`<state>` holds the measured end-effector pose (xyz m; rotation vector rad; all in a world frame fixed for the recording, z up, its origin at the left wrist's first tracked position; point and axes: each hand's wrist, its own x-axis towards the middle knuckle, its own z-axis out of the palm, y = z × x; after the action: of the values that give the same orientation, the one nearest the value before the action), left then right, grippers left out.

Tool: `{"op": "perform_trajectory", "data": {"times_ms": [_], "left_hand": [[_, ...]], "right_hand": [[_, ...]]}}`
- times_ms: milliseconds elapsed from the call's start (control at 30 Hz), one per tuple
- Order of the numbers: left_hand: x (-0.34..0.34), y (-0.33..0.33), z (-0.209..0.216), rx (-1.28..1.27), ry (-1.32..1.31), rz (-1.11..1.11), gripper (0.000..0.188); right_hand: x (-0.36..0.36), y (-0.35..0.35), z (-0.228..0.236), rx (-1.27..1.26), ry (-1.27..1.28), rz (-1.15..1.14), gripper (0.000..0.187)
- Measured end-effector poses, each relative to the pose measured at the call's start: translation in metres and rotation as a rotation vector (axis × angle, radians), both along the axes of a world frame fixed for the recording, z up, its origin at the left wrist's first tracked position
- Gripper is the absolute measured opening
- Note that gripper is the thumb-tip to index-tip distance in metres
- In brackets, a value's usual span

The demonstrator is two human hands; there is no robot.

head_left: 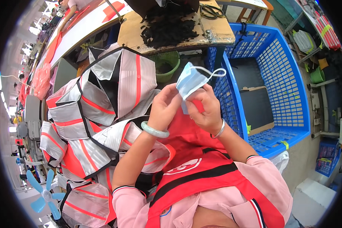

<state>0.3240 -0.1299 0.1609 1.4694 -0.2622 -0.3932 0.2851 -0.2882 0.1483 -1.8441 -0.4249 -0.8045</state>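
Observation:
A light blue disposable face mask [189, 82] is held up in front of my red apron [186, 129]. Its white ear loop [216, 71] sticks out to the right. My left hand [166, 104], with a pale green bangle on the wrist, pinches the mask's lower left edge. On the other side, my right hand [206, 108], wearing a silver bracelet, grips its lower right part with thumb and curled fingers. A heap of silver-grey sewn pieces [102, 117] with orange-red stripes and black edging lies left of my arms.
A large blue plastic crate [288, 87] with dark sheets inside stands at the right. Ahead, a worn wooden table [135, 36] carries black scraps [171, 32] and scissors [211, 11]. Below it sits a green basket [169, 64]. A blue-bladed fan [46, 194] is at the lower left; another person works far left.

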Motion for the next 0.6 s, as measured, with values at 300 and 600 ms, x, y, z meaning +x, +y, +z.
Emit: {"op": "perform_trajectory", "data": {"times_ms": [300, 600], "left_hand": [[0.006, -0.009, -0.007, 0.19, -0.337, 0.13, 0.017], [0.025, 0.005, -0.016, 0.101, 0.025, 0.082, 0.017]], "right_hand": [[-0.015, -0.003, -0.015, 0.273, 0.317, 0.049, 0.015], [-0.029, -0.038, -0.035, -0.077, 0.478, -0.106, 0.01]]}}
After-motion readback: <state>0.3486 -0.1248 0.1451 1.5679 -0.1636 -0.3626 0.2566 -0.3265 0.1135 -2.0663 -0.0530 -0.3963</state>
